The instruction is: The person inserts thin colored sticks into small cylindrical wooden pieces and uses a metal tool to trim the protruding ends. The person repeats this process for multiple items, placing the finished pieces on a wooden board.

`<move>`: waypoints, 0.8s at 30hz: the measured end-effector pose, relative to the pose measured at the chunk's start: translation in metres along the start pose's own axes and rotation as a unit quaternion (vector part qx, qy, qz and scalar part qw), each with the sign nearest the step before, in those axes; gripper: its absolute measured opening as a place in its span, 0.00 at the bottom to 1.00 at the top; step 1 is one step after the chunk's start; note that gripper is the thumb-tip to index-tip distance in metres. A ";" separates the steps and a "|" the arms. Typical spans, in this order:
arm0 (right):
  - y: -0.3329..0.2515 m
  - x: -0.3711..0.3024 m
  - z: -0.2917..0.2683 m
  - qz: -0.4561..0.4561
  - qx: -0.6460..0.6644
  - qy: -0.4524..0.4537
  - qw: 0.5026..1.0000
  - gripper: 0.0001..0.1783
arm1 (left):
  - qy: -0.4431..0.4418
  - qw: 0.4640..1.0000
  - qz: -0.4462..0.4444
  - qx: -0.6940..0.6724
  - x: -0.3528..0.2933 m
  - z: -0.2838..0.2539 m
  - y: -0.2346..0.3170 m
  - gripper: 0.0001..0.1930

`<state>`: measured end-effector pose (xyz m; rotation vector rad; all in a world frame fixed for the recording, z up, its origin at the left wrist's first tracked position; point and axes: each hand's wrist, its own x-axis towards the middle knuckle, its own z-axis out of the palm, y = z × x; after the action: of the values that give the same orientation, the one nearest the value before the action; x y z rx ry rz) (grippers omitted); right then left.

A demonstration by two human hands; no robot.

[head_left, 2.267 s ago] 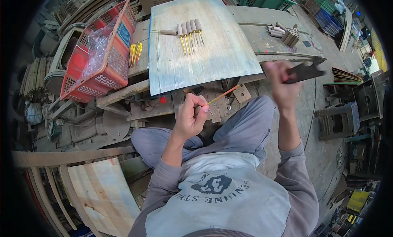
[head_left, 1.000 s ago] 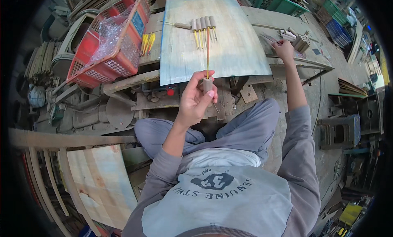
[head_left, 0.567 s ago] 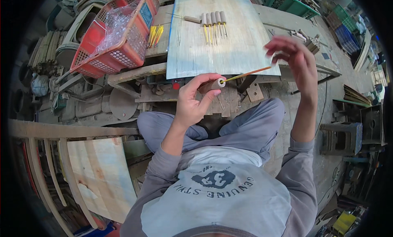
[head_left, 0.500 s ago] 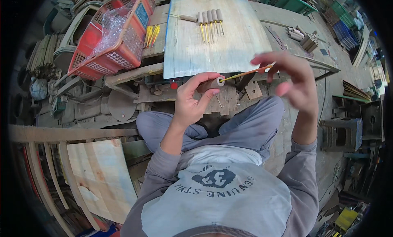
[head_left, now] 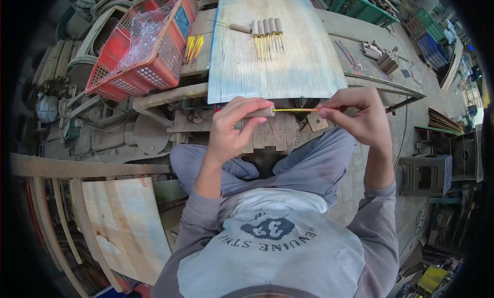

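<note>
Above my lap, my left hand (head_left: 230, 128) is closed round a brownish cylindrical handle (head_left: 265, 112) whose pale end faces right. A thin yellow-and-orange rod (head_left: 297, 110) runs straight out of that end. Its far tip is pinched between the thumb and fingers of my right hand (head_left: 357, 115), and how deep it sits in the handle is hidden. On the pale board (head_left: 278, 79) beyond, several similar handles with rods (head_left: 266, 28) lie side by side. Another handle (head_left: 240, 28) lies to their left, with a thin rod pointing left.
A red plastic crate (head_left: 149, 66) holding clear plastic wrap stands at the left. Beside it lies a bunch of yellow-and-red rods (head_left: 193, 48). Pliers (head_left: 347, 55) and loose bare handles (head_left: 371, 51) are on the right of the bench. A grey stool (head_left: 427, 174) stands farther right.
My right hand has come down and its loosely spread fingers now pinch the rod's end. The handle has turned, so handle and rod lie nearly level.
</note>
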<state>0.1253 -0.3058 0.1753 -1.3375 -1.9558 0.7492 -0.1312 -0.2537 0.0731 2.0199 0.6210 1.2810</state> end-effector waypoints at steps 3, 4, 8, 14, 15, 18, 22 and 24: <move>0.014 0.001 0.009 0.069 -0.027 -0.037 0.997 0.05 | 0.011 1.000 -0.012 -0.009 -0.001 -0.017 -0.004 0.12; 0.020 0.002 0.013 0.048 -0.008 -0.044 0.998 0.04 | 0.023 0.999 -0.029 -0.034 -0.004 -0.022 -0.010 0.12; 0.024 0.007 0.023 0.103 0.024 -0.132 0.986 0.04 | 0.082 0.981 -0.084 -0.156 -0.010 -0.027 -0.014 0.12; 0.074 0.059 0.010 0.040 -0.050 -0.031 0.997 0.04 | 0.142 0.950 -0.162 -0.228 -0.019 -0.033 -0.030 0.10; 0.094 0.075 0.002 0.012 -0.043 -0.035 0.998 0.04 | 0.149 0.950 -0.166 -0.219 -0.018 -0.033 -0.032 0.10; 0.137 0.140 -0.015 0.024 -0.120 0.030 0.992 0.09 | 0.192 0.946 -0.186 -0.185 -0.031 -0.033 -0.036 0.10; 0.223 0.232 -0.042 0.056 -0.074 0.094 0.991 0.11 | 0.191 0.934 -0.228 -0.197 -0.060 -0.027 -0.036 0.10; 0.243 0.264 -0.049 0.067 -0.120 0.127 0.982 0.12 | 0.181 0.930 -0.253 -0.195 -0.076 -0.026 -0.037 0.10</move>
<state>0.2306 0.0252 0.0727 -1.6347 -1.8061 0.3848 -0.1873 -0.2743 0.0078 1.2025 0.9032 1.3284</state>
